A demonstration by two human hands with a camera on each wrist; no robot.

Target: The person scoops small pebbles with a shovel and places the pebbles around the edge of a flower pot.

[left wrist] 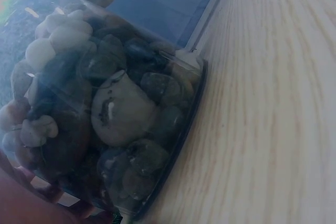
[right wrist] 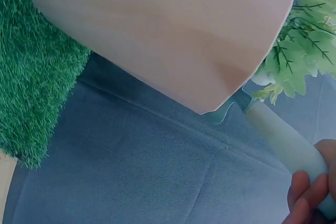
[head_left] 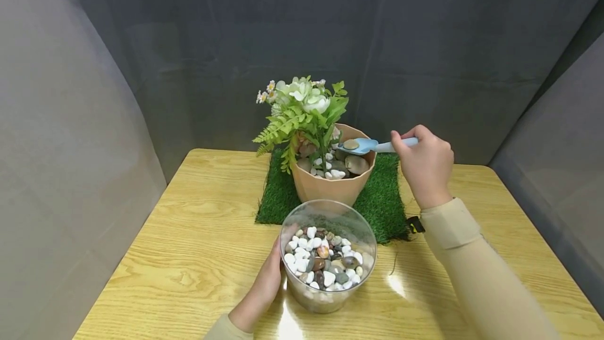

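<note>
Grey cloth backdrop (head_left: 236, 41) behind a delicate balancing act

From where I stand, the pale blue plastic scoop (head_left: 365, 146) is poised over the opening of a peach, faceted plant pot (head_left: 325, 189), one smooth tan stone (head_left: 351, 144) lying on its blade. The right hand (head_left: 427, 164) grips the handle between thumb and fingers. Good handling here, I'd judge, means keeping that blade level, since the stone could slide off, and turning the wrist gently and low, clear of the leafy white-and-green flower arrangement (head_left: 304, 104).

The scoop's long axis runs nearly crosswise to the person: blade tip to the left, toward the stems, handle end to the right and slightly raised. Whether its neck touches the pot's rim, I cannot tell.

Nearer the person, the left hand (head_left: 268, 277) cups the side of a clear, round plastic container (head_left: 325, 305) of mixed pebbles (head_left: 325, 261), upright on the yellow wood-grained bench (head_left: 189, 230).
</note>
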